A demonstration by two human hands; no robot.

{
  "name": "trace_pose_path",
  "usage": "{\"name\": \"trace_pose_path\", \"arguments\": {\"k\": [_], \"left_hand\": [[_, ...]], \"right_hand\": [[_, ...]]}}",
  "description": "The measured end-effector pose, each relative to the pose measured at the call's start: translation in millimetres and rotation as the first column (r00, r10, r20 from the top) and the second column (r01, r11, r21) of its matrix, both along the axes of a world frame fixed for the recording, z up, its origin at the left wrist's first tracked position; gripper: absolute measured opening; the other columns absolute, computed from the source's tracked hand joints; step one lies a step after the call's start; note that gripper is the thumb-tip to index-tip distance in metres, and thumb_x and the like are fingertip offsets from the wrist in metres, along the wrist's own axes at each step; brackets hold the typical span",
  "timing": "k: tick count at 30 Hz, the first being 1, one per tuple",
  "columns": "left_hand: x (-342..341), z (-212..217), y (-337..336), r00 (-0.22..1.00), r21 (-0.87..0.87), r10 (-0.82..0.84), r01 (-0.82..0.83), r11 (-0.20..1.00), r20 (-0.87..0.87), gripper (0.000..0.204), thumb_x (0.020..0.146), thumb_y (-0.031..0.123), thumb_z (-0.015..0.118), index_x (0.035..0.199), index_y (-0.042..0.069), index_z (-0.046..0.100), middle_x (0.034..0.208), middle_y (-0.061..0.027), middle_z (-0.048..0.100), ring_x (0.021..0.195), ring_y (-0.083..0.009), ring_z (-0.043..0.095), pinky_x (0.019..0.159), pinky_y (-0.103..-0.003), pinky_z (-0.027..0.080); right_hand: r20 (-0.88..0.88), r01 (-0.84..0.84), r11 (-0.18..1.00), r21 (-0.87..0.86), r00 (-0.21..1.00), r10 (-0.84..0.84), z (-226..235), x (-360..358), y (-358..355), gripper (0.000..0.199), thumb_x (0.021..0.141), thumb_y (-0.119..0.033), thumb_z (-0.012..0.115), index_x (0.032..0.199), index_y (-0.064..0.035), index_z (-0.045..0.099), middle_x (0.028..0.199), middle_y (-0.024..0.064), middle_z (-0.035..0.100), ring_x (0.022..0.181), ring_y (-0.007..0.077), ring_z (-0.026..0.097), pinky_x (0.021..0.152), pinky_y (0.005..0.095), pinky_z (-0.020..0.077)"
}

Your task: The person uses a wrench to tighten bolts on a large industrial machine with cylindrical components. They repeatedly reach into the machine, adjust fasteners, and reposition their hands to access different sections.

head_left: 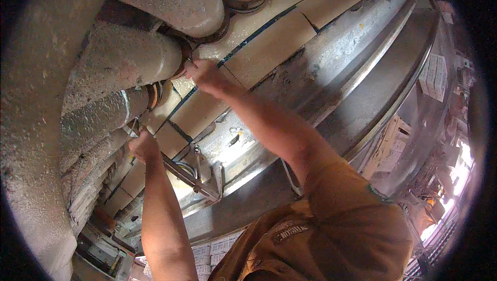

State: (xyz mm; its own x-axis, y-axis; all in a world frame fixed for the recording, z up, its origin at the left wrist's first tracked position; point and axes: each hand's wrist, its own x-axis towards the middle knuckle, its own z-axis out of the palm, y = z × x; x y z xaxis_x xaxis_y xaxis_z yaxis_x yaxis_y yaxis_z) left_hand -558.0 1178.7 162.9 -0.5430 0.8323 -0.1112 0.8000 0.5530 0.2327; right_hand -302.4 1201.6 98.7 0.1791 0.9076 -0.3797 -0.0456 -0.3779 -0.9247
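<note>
Both my arms reach up to a row of dusty grey pipes (129,56) joined by rusty flange rings (185,56). My right hand (206,75) is closed at the edge of a flange ring, pinching what looks like a thin pale wire (190,62). Lower down, my left hand (143,146) is clenched under the neighbouring pipe (98,115), gripping a thin metal rod (135,126) that points up at its flange. What the fingertips touch is hidden.
Beige panels (269,43) with dark seams run behind the pipes. A metal bracket (199,177) hangs just right of my left wrist. A wide curved steel rim (362,74) sweeps across the right. My orange sleeve (341,219) fills the lower right, with stacked boxes (435,76) beyond.
</note>
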Motion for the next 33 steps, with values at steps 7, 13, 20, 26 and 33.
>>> {"name": "trace_pose_path", "arguments": {"k": [7,13,20,26,33], "left_hand": [[-11,-11,5,0.984,0.032,0.053,-0.060,0.998,0.172,0.037,0.076,0.029,0.060,0.089,-0.005,0.064,0.078,-0.0216,0.065,0.079,-0.0350,0.063,0.070,-0.045,0.046],[5,5,3,0.977,-0.032,0.173,-0.170,0.985,0.128,0.038,0.076,0.032,0.062,0.089,-0.004,0.065,0.081,-0.0204,0.067,0.078,-0.0366,0.064,0.069,-0.044,0.047],[2,-5,3,0.977,0.075,0.111,-0.126,0.989,0.183,0.036,0.076,0.031,0.062,0.090,-0.002,0.065,0.082,-0.0194,0.067,0.079,-0.0370,0.064,0.070,-0.044,0.047],[18,12,5,0.955,-0.013,0.195,-0.197,0.980,0.223,0.037,0.077,0.031,0.063,0.091,-0.004,0.064,0.083,-0.0212,0.067,0.082,-0.0365,0.064,0.073,-0.044,0.047],[-13,-18,5,0.982,0.029,0.109,-0.115,0.993,0.157,0.039,0.077,0.032,0.062,0.091,-0.005,0.064,0.086,-0.0230,0.066,0.083,-0.0373,0.063,0.073,-0.044,0.047]], "right_hand": [[-0.158,-0.751,0.523,-0.402,0.620,0.769,16,75,66,0.049,0.090,-0.049,0.044,0.088,-0.0046,0.066,0.070,0.0064,0.058,0.059,0.0179,0.052,0.056,0.0331,0.0432],[0.097,-0.419,0.907,-0.037,0.902,0.420,23,51,-11,0.036,0.090,-0.035,0.044,0.084,-0.0043,0.063,0.068,0.0102,0.059,0.062,0.0244,0.059,0.065,0.0369,0.0473],[-0.017,0.071,0.997,0.012,0.997,-0.071,-3,-9,-10,0.043,0.090,-0.039,0.046,0.083,0.0006,0.061,0.062,0.0086,0.057,0.059,0.0175,0.056,0.060,0.0324,0.0457],[0.282,0.162,0.976,0.149,0.939,-0.199,-6,-32,-4,0.042,0.094,-0.029,0.036,0.077,0.0009,0.060,0.081,0.0247,0.061,0.080,0.0443,0.058,0.071,0.0492,0.0450],[0.317,0.155,0.947,0.280,0.917,-0.244,-28,-35,-3,0.042,0.093,-0.035,0.042,0.079,-0.0010,0.062,0.067,0.0153,0.062,0.063,0.0302,0.061,0.063,0.0402,0.0471]]}}
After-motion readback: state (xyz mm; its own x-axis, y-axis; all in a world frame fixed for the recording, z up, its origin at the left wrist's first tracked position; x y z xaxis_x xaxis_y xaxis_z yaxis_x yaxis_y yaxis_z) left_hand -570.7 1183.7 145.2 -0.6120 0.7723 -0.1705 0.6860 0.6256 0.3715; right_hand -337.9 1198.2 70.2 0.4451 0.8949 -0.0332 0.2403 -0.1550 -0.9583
